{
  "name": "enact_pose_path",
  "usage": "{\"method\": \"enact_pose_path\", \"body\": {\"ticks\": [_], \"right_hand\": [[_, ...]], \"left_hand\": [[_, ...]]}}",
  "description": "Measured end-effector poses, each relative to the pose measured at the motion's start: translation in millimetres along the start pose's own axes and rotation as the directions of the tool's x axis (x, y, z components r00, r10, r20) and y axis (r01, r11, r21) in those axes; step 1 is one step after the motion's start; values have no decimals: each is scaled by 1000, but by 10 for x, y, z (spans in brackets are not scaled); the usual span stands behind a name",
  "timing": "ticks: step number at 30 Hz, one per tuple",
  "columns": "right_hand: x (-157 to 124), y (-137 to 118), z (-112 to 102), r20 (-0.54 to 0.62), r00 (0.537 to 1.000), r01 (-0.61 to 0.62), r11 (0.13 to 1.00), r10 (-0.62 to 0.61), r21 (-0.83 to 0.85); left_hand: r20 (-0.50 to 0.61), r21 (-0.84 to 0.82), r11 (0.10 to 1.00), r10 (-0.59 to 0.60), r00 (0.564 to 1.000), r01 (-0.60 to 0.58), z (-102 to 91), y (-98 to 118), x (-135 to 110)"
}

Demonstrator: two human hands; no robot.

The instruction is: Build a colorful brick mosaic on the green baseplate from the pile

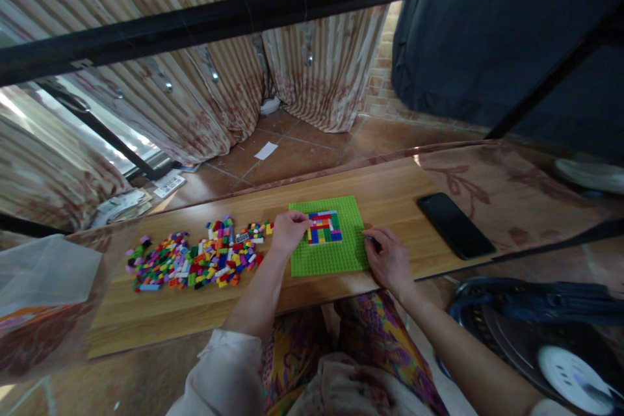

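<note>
A green studded baseplate (329,260) lies on the wooden board, with a low patch of multicoloured toy bricks (325,227) pressed on its upper middle. My left hand (291,231) reaches over the plate's left edge. Its thumb and fingertips are pinched together at the left side of the brick patch; whatever is between them is too small to name. At the plate's right edge is my right hand (389,259), fingers curled and thumb near the index finger. What those fingers grip, if anything, is hidden.
A spread heap of loose toy bricks (195,260) covers the left part of the wooden board (160,318). A black phone (455,225) lies at its right end. Beyond are a dark metal bar (209,19) and striped curtains (312,78). A translucent container (49,273) stands far left.
</note>
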State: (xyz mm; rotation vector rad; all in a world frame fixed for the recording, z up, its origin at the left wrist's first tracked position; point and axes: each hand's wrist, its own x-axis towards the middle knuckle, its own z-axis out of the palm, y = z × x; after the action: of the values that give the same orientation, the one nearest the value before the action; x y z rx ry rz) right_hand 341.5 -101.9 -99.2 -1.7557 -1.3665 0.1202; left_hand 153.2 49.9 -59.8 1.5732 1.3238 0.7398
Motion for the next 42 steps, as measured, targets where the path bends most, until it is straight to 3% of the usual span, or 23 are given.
{"method": "enact_pose_path", "body": {"ticks": [6, 12, 16, 20, 24, 29, 33, 37, 40, 42], "right_hand": [[-4, 20, 10, -4, 1000, 16, 1000, -16, 1], [-7, 21, 6, -21, 1000, 20, 1000, -20, -20], [-21, 17, -4, -30, 1000, 8, 999, -9, -32], [-30, 32, -17, -16, 1000, 11, 999, -11, -35], [-30, 43, -24, -16, 1000, 13, 998, -14, -65], [-33, 50, -25, -13, 1000, 13, 997, -14, -77], [-29, 60, -27, -4, 999, 33, 995, -33, -91], [-24, 68, -22, -10, 999, 40, 995, -41, -96], [-25, 69, -15, -12, 999, 32, 997, -33, -77], [-27, 65, -11, -6, 1000, 25, 998, -26, -60]], "left_hand": [[-19, -55, 997, 47, 999, -48, -144, 63, -64], [-140, -84, 994, 53, 989, -65, -589, -80, -345], [-236, 44, 997, 66, 970, -57, -876, -308, -581], [-273, 209, 978, 69, 959, -10, -1019, -459, -684], [-267, 406, 914, 137, 954, -18, -1007, -442, -671], [-201, 594, 802, 224, 954, -63, -835, -322, -574], [-69, 716, 678, 309, 949, -169, -685, -236, -416], [23, 803, 569, 268, 963, -178, -622, -209, -266], [32, 809, 560, 259, 965, -177, -627, -219, -239], [18, 777, 599, 282, 959, -191, -630, -213, -268]]}}
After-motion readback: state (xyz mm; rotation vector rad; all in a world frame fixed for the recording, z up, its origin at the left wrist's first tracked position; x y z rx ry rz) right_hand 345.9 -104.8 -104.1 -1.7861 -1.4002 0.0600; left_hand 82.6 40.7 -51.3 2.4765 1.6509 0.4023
